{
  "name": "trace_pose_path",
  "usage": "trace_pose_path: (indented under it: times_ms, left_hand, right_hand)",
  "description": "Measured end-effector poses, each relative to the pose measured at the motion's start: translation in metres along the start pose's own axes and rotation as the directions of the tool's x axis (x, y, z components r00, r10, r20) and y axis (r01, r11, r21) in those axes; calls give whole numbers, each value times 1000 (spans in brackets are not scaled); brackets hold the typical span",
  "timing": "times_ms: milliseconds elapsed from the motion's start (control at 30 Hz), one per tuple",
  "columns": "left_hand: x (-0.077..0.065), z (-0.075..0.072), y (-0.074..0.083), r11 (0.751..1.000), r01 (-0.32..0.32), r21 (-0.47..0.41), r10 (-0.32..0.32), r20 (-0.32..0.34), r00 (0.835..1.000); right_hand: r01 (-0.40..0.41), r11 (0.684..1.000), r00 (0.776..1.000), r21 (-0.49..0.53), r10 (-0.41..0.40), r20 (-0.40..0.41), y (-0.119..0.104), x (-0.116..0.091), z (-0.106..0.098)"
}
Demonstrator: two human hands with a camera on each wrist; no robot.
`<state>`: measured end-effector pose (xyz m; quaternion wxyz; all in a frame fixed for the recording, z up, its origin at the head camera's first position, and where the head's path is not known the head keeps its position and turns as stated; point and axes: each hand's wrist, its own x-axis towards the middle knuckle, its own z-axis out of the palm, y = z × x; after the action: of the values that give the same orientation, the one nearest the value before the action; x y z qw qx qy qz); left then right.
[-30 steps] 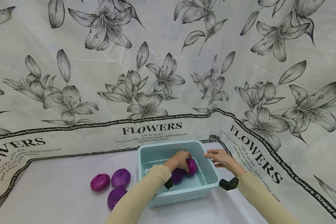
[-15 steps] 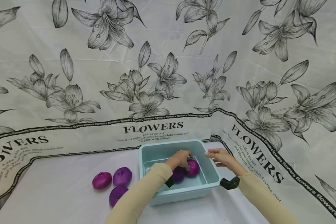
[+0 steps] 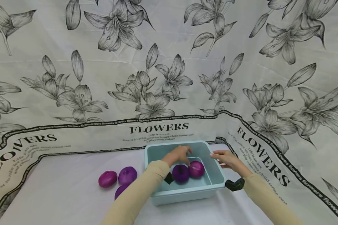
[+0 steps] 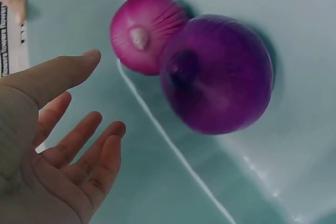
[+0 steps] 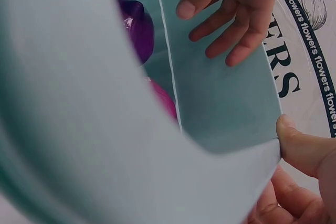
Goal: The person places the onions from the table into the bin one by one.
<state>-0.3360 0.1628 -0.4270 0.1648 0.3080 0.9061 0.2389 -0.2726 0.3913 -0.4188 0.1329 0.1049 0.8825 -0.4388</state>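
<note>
A pale blue plastic bin (image 3: 186, 190) holds two onions side by side, a dark purple one (image 3: 181, 174) and a magenta one (image 3: 197, 169). Over the bin's inside hangs my left hand (image 3: 178, 154), fingers spread and loosely bent, with nothing in them. The left wrist view shows that hand (image 4: 58, 135) beside the magenta onion (image 4: 144, 32), apart from it. At the bin's right rim, my right hand (image 3: 228, 160) pinches the edge. In the right wrist view its thumb (image 5: 294, 140) lies on top of the rim corner, other fingers below outside.
Left of the bin on the white cloth lie a magenta onion (image 3: 108, 179) and two purple onions, one behind (image 3: 127, 175) and one in front (image 3: 120, 189), partly hidden by the left sleeve. A flower-printed curtain (image 3: 157, 93) rises behind and on the right.
My left hand has let go of the magenta onion and risen slightly off it, leaving it next to the dark purple one. The right hand stays on the rim; the head view has shifted slightly.
</note>
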Motion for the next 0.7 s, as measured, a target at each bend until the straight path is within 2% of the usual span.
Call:
trace_pose_path:
  times_ms: [200, 467, 700]
  left_hand:
    - [-7, -15, 0, 999, -15, -39, 15, 1, 1000]
    - [-17, -39, 0, 992, -85, -89, 83, -32, 996]
    - [-29, -57, -10, 986, -87, -142, 79, -65, 995]
  right_hand:
    - [11, 1000, 1000, -8, -11, 10, -3, -3, -1]
    - [0, 1000, 1000, -17, 0, 23, 1, 0, -3]
    - [-7, 1000, 1000, -17, 8, 30, 0, 1, -3]
